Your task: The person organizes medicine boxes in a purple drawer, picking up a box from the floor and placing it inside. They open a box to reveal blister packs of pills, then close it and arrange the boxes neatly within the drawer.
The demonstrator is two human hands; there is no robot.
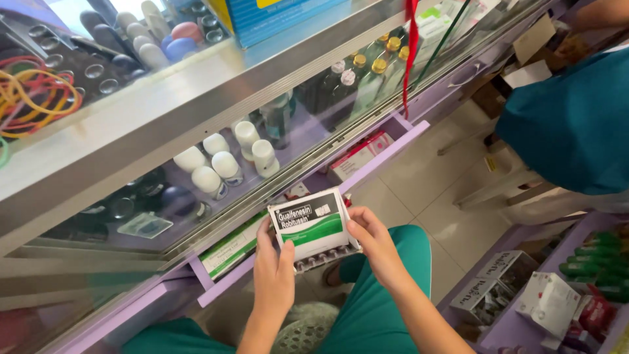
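Observation:
Both my hands hold a flat white and green medicine box (pixel 313 225) in front of an open purple drawer (pixel 367 167). My left hand (pixel 272 272) grips its lower left corner, thumb on the face. My right hand (pixel 371 241) grips its right edge. A silver blister strip (pixel 325 258) sticks out along the box's bottom edge. My legs in green trousers (pixel 377 308) are below the hands.
A glass display counter (pixel 196 111) holds white roll-on bottles (pixel 226 164), dark bottles with gold caps (pixel 367 72) and rubber bands (pixel 33 95). More boxes lie in the drawer (pixel 229 252). A person in a teal top (pixel 576 124) stands at right. A purple shelf with boxes (pixel 524 295) is lower right.

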